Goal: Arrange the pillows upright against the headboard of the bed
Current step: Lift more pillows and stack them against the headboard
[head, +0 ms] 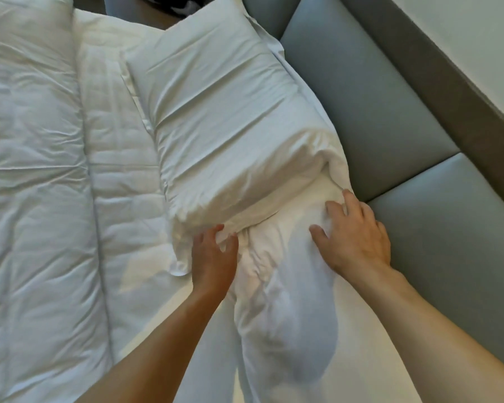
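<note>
A white pillow (224, 123) lies flat on the bed beside the grey padded headboard (370, 106), which runs along the right. A second white pillow (285, 301) lies nearer to me, its far end tucked under the first pillow's near edge. My left hand (214, 257) curls its fingers on the near left corner of the far pillow. My right hand (355, 237) rests palm down, fingers spread, on the far end of the near pillow, close to the headboard.
A folded white duvet (32, 199) covers the left side of the bed, with a quilted mattress cover (122, 170) bare between it and the pillows. A brown-grey frame (448, 82) and a white wall lie beyond the headboard.
</note>
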